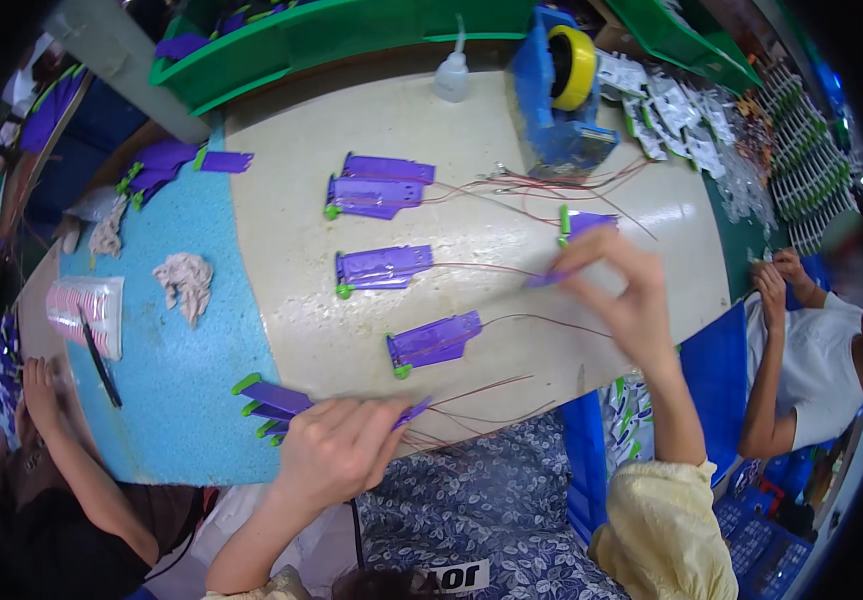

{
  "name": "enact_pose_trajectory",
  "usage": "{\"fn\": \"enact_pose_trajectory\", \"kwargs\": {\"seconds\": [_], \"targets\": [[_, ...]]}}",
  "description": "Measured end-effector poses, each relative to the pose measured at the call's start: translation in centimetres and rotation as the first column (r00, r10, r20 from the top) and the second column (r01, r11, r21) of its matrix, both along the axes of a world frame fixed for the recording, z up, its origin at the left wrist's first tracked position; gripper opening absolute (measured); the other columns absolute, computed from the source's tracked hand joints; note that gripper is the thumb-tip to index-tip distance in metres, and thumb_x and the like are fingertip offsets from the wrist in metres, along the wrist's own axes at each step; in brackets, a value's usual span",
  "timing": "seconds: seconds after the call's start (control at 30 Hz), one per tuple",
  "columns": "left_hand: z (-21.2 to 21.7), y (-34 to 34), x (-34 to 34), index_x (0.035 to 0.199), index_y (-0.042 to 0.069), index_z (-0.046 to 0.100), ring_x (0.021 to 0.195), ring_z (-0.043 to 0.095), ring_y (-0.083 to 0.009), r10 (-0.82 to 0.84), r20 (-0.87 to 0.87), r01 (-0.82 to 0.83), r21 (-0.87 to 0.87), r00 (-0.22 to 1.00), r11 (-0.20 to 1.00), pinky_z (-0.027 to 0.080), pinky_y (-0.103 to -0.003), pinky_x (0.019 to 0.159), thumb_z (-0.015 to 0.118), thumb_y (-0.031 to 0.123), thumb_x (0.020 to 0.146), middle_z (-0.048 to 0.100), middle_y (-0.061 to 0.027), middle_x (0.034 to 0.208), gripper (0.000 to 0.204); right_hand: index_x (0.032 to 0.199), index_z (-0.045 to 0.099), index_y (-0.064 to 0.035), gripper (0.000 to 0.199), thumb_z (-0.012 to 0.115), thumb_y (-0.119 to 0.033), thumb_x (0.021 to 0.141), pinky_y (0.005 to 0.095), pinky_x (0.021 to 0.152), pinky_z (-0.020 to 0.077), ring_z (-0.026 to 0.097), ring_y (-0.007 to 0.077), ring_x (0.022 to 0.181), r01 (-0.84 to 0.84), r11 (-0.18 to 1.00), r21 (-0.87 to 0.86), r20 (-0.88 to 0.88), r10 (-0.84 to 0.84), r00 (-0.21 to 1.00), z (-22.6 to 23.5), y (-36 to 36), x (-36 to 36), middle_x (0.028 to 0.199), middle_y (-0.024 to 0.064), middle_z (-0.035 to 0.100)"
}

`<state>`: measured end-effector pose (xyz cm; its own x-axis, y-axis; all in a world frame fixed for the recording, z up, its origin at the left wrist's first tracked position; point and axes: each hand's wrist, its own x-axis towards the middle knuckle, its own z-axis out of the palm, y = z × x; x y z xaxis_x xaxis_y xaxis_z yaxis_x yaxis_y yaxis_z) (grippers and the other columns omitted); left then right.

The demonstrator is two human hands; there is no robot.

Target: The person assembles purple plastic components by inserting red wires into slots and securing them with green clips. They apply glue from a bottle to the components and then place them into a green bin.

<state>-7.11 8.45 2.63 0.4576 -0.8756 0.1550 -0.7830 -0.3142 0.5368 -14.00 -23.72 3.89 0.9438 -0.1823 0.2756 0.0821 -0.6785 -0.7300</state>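
Note:
My left hand [336, 448] rests at the near edge of the cream table [651, 210], closed on a stack of purple plastic strips with green ends [269, 404]. Thin red wires trail from that stack to the right. My right hand [619, 290] is raised over the table's right side, its fingers pinching a purple strip with a green end [579, 226] and its wire. Between the hands lie three single purple strips with wires [433, 341], [383, 267], [378, 186], laid out in a loose row going away from me.
A blue tape dispenser with a yellow roll [561, 90] and a small white bottle [451, 72] stand at the far edge. Green trays [331, 40] sit behind. A blue mat [166, 360] holds crumpled cloths and a pen on a packet. Other people work at left and right.

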Motion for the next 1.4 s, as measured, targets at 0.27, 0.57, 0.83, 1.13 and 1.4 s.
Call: {"fn": "enact_pose_trajectory", "kwargs": {"seconds": [0.27,0.57,0.83,1.13,1.4], "targets": [[-1.0,0.5,-0.5,0.104,0.001,0.064,0.072,0.066,-0.0225,-0.024,0.109,0.011,0.11,0.994,0.994,0.053,-0.035,0.065,0.075,0.013,0.081,0.067,-0.0086,0.123,0.029,0.091,0.077,-0.0024,0.011,0.075,-0.006,0.08,0.0394,0.072,0.0483,0.063,0.027,0.079,-0.096,0.98,0.174,-0.251,0.138,0.958,-3.2,9.9,2.7,0.083,0.0095,0.069],[0.1,0.4,0.6,0.103,0.002,0.062,0.069,0.069,-0.0274,0.196,-0.101,-0.188,0.077,0.976,0.979,0.052,-0.039,0.058,0.068,0.01,0.09,0.072,-0.0139,0.103,0.017,0.097,0.06,-0.0028,0.026,0.076,0.0,0.077,0.0351,0.075,0.0418,0.056,0.0199,0.079,-0.078,0.978,0.194,-0.204,0.118,0.972,-2.7,10.6,1.7,0.078,0.0054,0.058],[0.0,-0.7,1.7,0.108,0.005,0.062,0.061,0.067,-0.0354,0.347,-0.221,-0.331,0.108,0.911,0.937,0.048,-0.044,0.054,0.065,0.014,0.094,0.069,-0.0152,0.074,0.017,0.095,0.058,-0.0001,0.032,0.083,-0.008,0.077,0.0314,0.066,0.0513,0.063,0.0179,0.073,0.212,0.936,0.28,-0.223,-0.152,0.963,-2.8,10.1,1.7,0.08,0.0079,0.061],[0.3,-0.3,1.8,0.108,0.004,0.062,0.064,0.068,-0.0351,0.33,-0.31,-0.315,0.099,0.892,0.944,0.049,-0.042,0.057,0.064,0.013,0.094,0.07,-0.0154,0.078,0.017,0.102,0.065,0.0053,0.026,0.074,-0.012,0.084,0.0398,0.065,0.0525,0.063,0.0312,0.072,0.088,0.948,-0.306,-0.169,-0.145,0.975,-2.4,10.9,2.4,0.088,0.0148,0.063],[0.5,-1.4,2.4,0.114,0.004,0.063,0.06,0.067,-0.0341,0.196,-0.518,-0.318,-0.159,0.833,0.935,0.049,-0.041,0.055,0.068,0.017,0.092,0.069,-0.0161,0.076,0.026,0.105,0.066,0.0052,0.02,0.072,-0.003,0.087,0.0301,0.078,0.0556,0.073,0.0187,0.087,-0.058,0.866,0.496,-0.259,0.211,0.943,-0.7,11.5,1.2,0.094,0.0133,0.075]]}}
